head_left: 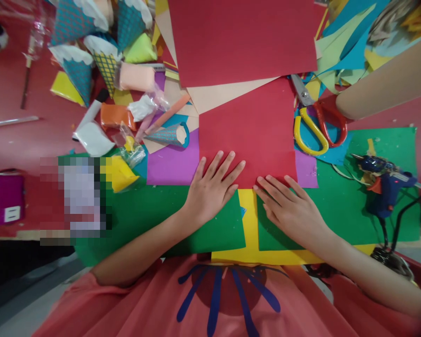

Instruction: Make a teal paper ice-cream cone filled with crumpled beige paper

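Note:
My left hand (215,185) lies flat with its fingers spread, the fingertips on the lower left edge of a red sheet of paper (247,131). On the sheet's lower right edge rest the fingertips of my right hand (289,201), its fingers stretched out too. Neither hand grips anything. The red sheet covers part of a purple sheet (171,161), and its top runs under a larger dark red sheet (245,40). Beneath my hands are green sheets (210,234) and a yellow sheet (250,224).
Scissors (310,124) and a blue glue gun (382,182) lie to the right. Several paper cones (75,70), clay packets (136,77) and a small rolled cone (170,135) are at the left. A beige cylindrical shape (389,79) juts in from the right, near paper scraps (354,40).

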{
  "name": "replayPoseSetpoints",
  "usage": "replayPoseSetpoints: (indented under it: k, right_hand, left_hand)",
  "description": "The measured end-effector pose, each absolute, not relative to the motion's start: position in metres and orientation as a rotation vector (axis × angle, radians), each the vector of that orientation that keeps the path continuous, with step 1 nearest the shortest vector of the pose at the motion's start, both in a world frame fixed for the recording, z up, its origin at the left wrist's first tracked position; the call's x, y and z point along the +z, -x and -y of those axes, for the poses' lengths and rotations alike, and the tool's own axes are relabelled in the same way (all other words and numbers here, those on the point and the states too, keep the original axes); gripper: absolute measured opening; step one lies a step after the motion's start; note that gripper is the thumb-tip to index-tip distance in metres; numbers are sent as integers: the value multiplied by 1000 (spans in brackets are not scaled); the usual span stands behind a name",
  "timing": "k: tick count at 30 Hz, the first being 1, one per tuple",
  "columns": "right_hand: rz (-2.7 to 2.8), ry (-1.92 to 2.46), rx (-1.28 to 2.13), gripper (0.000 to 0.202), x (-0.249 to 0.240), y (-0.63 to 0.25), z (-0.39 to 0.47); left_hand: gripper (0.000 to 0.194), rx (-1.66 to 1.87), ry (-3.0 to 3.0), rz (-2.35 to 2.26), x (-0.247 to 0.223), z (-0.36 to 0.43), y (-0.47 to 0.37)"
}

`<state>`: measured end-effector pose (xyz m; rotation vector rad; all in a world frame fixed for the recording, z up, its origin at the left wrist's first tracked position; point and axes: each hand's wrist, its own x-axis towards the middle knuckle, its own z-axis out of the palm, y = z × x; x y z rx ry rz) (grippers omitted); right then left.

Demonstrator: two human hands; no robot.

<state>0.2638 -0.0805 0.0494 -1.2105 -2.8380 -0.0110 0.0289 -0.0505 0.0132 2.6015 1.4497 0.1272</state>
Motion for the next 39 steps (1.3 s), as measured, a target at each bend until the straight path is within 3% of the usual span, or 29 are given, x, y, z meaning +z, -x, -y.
replayPoseSetpoints:
  k: [10,19,28,39]
  right_hand:
    - [2851,1317,-84,38,52,-277,91]
    - [2874,1392,-153,44,57,-305,102]
    - [2865,1438,-155,69,55,-315,109]
    - [2569,1359,25,51,54,-322,101]
  left_hand:
    - [51,78,-2903,-1021,18,69,-33]
    - [48,35,-2814,-1272,29,81,25]
    - [53,-82,-2875,-1364,32,95,51]
    - [28,268,-2801,-1291,40,65,59]
